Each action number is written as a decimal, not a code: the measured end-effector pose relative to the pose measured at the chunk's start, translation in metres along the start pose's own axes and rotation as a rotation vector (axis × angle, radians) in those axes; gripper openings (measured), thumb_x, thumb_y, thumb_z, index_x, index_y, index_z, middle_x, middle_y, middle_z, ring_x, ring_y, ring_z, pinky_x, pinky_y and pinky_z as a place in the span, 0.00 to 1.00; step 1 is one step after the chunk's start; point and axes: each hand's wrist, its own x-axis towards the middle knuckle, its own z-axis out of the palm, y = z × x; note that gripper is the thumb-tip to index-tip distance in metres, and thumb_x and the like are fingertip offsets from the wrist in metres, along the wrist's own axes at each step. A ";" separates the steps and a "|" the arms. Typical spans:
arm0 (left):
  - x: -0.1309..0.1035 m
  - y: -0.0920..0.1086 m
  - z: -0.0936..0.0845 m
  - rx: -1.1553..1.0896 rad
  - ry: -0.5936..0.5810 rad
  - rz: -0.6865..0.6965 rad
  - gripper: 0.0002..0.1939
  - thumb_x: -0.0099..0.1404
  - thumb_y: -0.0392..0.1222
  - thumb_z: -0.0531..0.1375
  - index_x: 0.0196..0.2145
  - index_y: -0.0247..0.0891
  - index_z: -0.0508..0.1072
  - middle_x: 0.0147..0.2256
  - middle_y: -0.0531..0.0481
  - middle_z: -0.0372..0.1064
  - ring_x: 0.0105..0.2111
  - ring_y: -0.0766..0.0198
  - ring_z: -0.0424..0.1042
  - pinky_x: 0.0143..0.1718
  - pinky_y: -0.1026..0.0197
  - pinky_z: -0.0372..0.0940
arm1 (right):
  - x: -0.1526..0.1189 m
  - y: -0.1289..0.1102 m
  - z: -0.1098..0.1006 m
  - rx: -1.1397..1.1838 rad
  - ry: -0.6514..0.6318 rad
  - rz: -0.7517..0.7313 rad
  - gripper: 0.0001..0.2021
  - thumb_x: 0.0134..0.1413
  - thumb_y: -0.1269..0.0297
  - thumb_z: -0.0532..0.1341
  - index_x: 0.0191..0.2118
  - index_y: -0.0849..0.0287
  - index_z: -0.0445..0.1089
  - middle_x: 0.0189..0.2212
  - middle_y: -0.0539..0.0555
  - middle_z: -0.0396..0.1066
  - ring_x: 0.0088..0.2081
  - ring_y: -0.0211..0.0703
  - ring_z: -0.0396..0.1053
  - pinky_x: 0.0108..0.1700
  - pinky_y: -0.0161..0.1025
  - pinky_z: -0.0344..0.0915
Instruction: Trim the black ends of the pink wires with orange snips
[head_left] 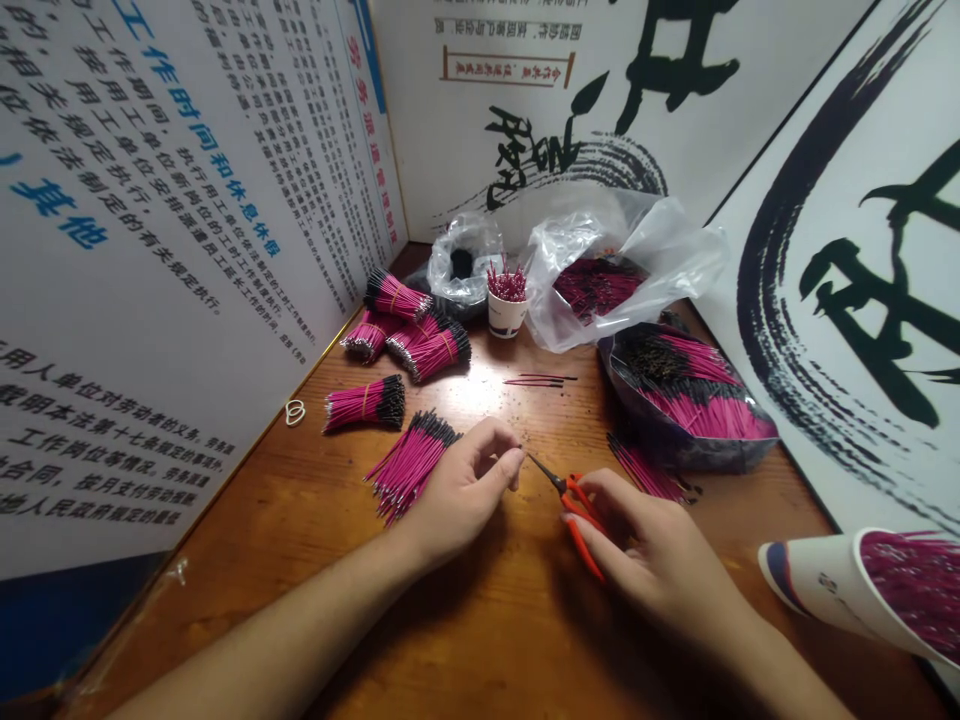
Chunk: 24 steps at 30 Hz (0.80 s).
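My left hand (pixel 476 480) is closed in a pinch, thumb against forefinger, over the middle of the table. What it pinches is too small to make out; a dark speck shows at the fingertips. My right hand (pixel 637 530) is closed around the orange-red handles of small scissors (pixel 581 510). Their dark, narrow tip points at the left fingertips, close to them. Beside my left wrist lies a loose pile of magenta wires (pixel 412 465) with black ends. A few loose wires (pixel 649 470) lie beyond my right hand, and several thin ones (pixel 540 380) lie farther back.
Banded wire bundles (pixel 364 403) and a stack of bundles (pixel 420 335) lie at the left. A paper cup (pixel 506 318) and clear plastic bags (pixel 551 325) stand behind. A dark bag of wires (pixel 675 450) sits right; a tipped cup (pixel 817 580) lies near. Printed panels (pixel 225 150) enclose the table.
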 end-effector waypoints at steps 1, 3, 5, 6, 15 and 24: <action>0.000 0.000 0.000 -0.010 0.001 -0.001 0.07 0.67 0.42 0.55 0.33 0.37 0.64 0.27 0.55 0.61 0.28 0.68 0.61 0.32 0.65 0.58 | 0.000 0.000 0.000 0.000 -0.008 0.005 0.08 0.61 0.59 0.55 0.38 0.57 0.67 0.21 0.47 0.67 0.21 0.37 0.63 0.25 0.33 0.58; 0.000 0.000 0.000 -0.025 0.001 -0.004 0.06 0.67 0.41 0.56 0.34 0.37 0.64 0.27 0.55 0.61 0.28 0.69 0.61 0.32 0.65 0.57 | 0.000 0.000 0.001 -0.004 -0.017 0.012 0.08 0.61 0.59 0.55 0.39 0.57 0.66 0.21 0.47 0.68 0.22 0.38 0.64 0.25 0.33 0.58; 0.000 0.000 0.001 -0.040 -0.003 -0.008 0.05 0.67 0.40 0.56 0.35 0.37 0.64 0.27 0.55 0.61 0.29 0.69 0.61 0.33 0.65 0.57 | 0.000 0.000 0.001 -0.005 -0.020 0.013 0.08 0.61 0.59 0.55 0.40 0.57 0.66 0.22 0.47 0.69 0.22 0.38 0.64 0.26 0.34 0.58; 0.000 0.000 0.001 -0.048 -0.005 -0.009 0.05 0.67 0.40 0.56 0.35 0.37 0.64 0.27 0.55 0.61 0.29 0.69 0.61 0.33 0.65 0.57 | 0.000 0.000 0.001 -0.005 -0.021 0.014 0.08 0.61 0.60 0.55 0.40 0.57 0.66 0.22 0.47 0.69 0.22 0.38 0.64 0.26 0.34 0.59; 0.000 0.000 0.002 -0.082 -0.004 -0.019 0.05 0.66 0.40 0.57 0.36 0.37 0.63 0.26 0.55 0.63 0.28 0.69 0.63 0.33 0.65 0.57 | -0.001 0.000 0.001 0.012 -0.022 0.010 0.07 0.61 0.60 0.56 0.40 0.57 0.67 0.22 0.48 0.70 0.22 0.37 0.64 0.26 0.33 0.59; 0.000 0.000 0.001 -0.084 0.007 -0.016 0.07 0.66 0.42 0.58 0.37 0.37 0.64 0.27 0.55 0.65 0.29 0.68 0.65 0.33 0.65 0.58 | -0.001 0.002 0.001 -0.019 -0.019 0.021 0.08 0.61 0.58 0.55 0.40 0.56 0.66 0.22 0.47 0.69 0.22 0.38 0.66 0.26 0.34 0.59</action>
